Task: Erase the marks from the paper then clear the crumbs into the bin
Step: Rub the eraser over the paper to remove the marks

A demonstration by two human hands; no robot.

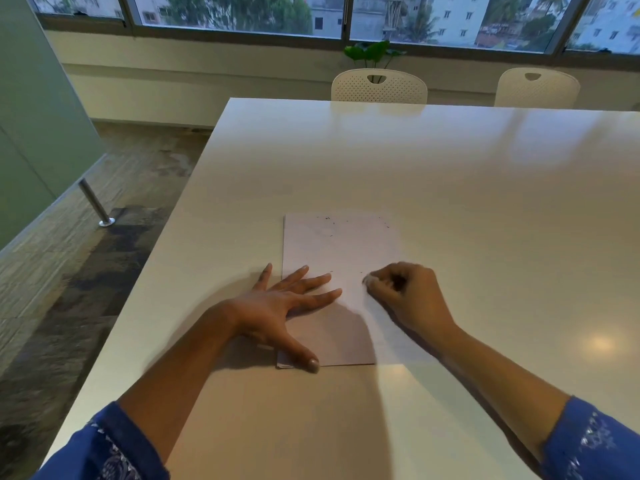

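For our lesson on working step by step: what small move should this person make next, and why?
Probably brush the crumbs at the paper's far edge together, since it looks nearly blank. The left hand presses it flat; the right hand pinches what seems an eraser. No bin shows.

White paper (341, 251) with dark crumbs (332, 223), white table (450, 174), blue patterned sleeves (114, 445)

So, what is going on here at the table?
A person works on a sheet of paper on the white table. The left hand lies flat and spread on its left edge, holding it down. The right hand pinches something small and pale, probably an eraser, against the sheet. Dark crumbs lie near the far edge; no bin is in view.
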